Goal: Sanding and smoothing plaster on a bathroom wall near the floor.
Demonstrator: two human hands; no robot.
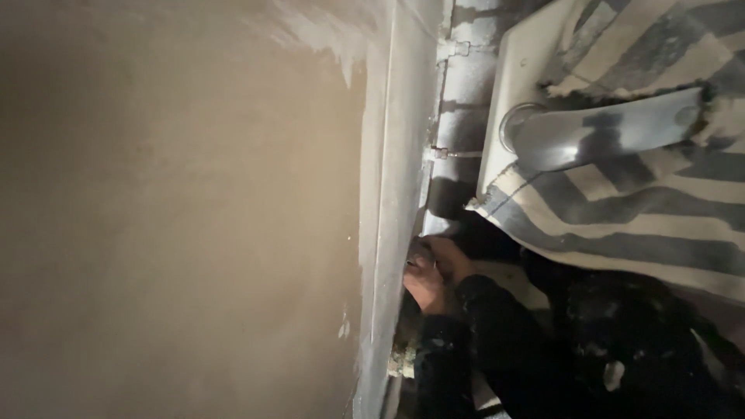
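Note:
The picture is turned sideways and dim. My two hands sit close together at the edge of a tall pale tile (388,194). My right hand (431,254) has its fingers curled against the tile's rim. My left hand (424,293) lies just below it, pressed to the same edge, with its grip hidden in shadow. Both arms are in dark sleeves (497,334). Which hand is which is hard to make out.
A bare plastered wall (178,209) fills the left. Grey tiles (466,116) with small levelling clips (440,153) run beside the pale tile. A white fixture (512,77) with a curved chrome part (597,132) is draped in a striped cloth (636,209).

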